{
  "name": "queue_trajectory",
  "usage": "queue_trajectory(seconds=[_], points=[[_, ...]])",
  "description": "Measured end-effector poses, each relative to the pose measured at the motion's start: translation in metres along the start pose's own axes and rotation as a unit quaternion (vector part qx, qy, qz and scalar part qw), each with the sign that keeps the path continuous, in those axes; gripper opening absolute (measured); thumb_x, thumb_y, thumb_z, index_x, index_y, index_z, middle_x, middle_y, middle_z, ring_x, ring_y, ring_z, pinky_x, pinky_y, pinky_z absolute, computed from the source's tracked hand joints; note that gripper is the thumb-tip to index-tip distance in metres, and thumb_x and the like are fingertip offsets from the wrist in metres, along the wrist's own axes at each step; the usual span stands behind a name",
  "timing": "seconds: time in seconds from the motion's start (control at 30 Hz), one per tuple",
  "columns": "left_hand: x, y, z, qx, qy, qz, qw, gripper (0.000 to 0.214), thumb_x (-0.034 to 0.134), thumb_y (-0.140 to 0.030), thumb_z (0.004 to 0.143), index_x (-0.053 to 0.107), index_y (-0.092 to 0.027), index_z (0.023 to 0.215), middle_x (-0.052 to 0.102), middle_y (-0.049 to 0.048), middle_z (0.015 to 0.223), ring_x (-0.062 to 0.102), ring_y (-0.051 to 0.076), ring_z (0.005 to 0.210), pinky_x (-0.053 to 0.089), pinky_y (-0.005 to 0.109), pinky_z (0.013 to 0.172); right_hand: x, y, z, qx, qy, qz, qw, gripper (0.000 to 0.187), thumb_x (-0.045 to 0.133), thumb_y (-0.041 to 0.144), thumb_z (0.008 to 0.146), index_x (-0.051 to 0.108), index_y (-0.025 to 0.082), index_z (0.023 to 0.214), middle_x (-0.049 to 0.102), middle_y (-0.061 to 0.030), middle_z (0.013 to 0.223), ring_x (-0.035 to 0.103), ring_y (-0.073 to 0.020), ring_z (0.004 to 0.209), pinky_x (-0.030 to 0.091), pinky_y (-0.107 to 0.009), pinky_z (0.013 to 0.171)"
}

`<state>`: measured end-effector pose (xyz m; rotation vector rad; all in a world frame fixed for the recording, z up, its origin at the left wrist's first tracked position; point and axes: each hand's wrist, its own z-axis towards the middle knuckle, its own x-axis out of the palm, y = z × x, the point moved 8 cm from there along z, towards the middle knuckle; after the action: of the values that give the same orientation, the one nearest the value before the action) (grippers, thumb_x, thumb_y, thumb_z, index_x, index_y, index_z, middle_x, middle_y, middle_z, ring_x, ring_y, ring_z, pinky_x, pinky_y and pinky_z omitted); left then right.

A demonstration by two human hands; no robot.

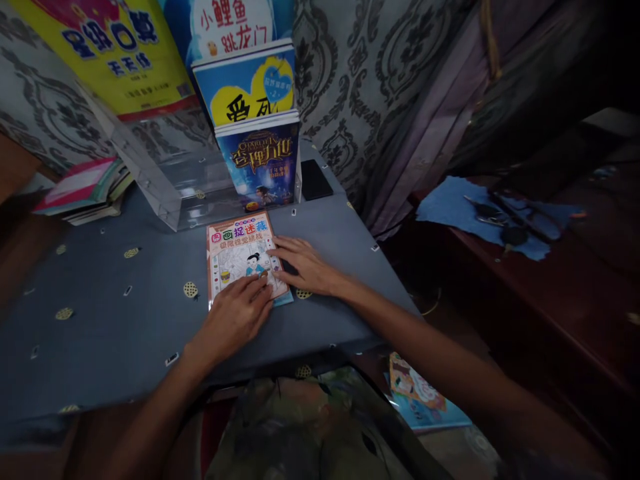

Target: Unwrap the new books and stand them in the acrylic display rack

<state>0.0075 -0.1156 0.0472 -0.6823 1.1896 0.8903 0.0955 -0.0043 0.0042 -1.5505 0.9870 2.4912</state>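
A picture book (pixel 233 257) with an orange border and colourful Chinese title lies on the grey-blue tablecloth, a drawn figure on its cover. The light-blue corner of another book (pixel 285 299) shows beneath its lower right edge. My left hand (pixel 240 308) rests on the lower part of the cover, fingers stretched out flat. On the right edge lies my right hand (pixel 307 268), its fingers extended onto the cover and slightly apart. Neither hand is wrapped round anything.
Behind stands a clear acrylic rack (pixel 167 203) with upright books, a dark-blue one (pixel 263 167) in front. A black flat object (pixel 317 180) lies beside it. Stacked booklets (pixel 83 187) sit at the left. Books (pixel 425 400) lie below the table; a blue cloth (pixel 450 207) holds glasses at right.
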Motion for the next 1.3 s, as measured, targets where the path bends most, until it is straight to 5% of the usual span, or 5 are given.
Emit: queue_trajectory(seconds=[0.13, 0.33, 0.7, 1.03, 1.3], points=[[0.002, -0.003, -0.003, 0.0, -0.028, 0.017, 0.999, 0.028, 0.048, -0.027, 0.101, 0.066, -0.013, 0.116, 0.07, 0.0126, 0.123, 0.063, 0.027, 0.116, 0.055, 0.044, 0.096, -0.001, 0.004, -0.008, 0.001, 0.031, 0.015, 0.999, 0.061, 0.049, 0.058, 0.098, 0.052, 0.018, 0.145, 0.041, -0.0174, 0.158, 0.033, -0.0311, 0.149, 0.029, -0.057, 0.118], [0.007, -0.002, -0.007, -0.021, -0.038, 0.022, 0.999, 0.029, 0.046, -0.029, 0.102, 0.065, -0.016, 0.12, 0.07, 0.0111, 0.124, 0.062, 0.026, 0.119, 0.053, 0.044, 0.099, 0.005, 0.005, -0.013, 0.008, 0.092, 0.01, 0.996, 0.097, 0.07, 0.072, 0.076, 0.042, 0.019, 0.152, 0.028, -0.019, 0.164, 0.023, -0.035, 0.152, 0.023, -0.058, 0.121], [0.017, 0.017, 0.002, -0.055, 0.012, -0.037, 0.998, 0.035, 0.047, -0.026, 0.1, 0.056, -0.019, 0.133, 0.062, 0.0116, 0.135, 0.055, 0.027, 0.127, 0.045, 0.05, 0.107, 0.004, 0.006, -0.014, 0.017, 0.104, 0.007, 0.994, 0.098, 0.072, 0.07, 0.075, 0.041, 0.02, 0.153, 0.028, -0.0195, 0.164, 0.023, -0.0345, 0.152, 0.023, -0.056, 0.121], [0.032, 0.068, 0.036, -0.08, 0.021, -0.023, 0.996, 0.043, 0.046, -0.033, 0.101, 0.052, -0.013, 0.139, 0.057, 0.0148, 0.143, 0.051, 0.028, 0.133, 0.039, 0.049, 0.11, 0.001, 0.008, -0.012, 0.04, 0.138, 0.021, 0.989, 0.107, 0.071, 0.073, 0.074, 0.032, 0.018, 0.158, 0.022, -0.0202, 0.166, 0.017, -0.0339, 0.154, 0.018, -0.056, 0.123], [0.036, 0.089, 0.044, -0.099, -0.039, -0.024, 0.994, 0.039, 0.042, -0.023, 0.1, 0.057, -0.019, 0.135, 0.062, 0.0131, 0.136, 0.056, 0.025, 0.126, 0.042, 0.048, 0.108, 0.001, 0.013, 0.022, 0.077, 0.127, -0.021, 0.989, 0.083, 0.064, 0.053, 0.09, 0.035, 0.01, 0.155, 0.023, -0.0241, 0.164, 0.017, -0.0339, 0.154, 0.021, -0.055, 0.123]])
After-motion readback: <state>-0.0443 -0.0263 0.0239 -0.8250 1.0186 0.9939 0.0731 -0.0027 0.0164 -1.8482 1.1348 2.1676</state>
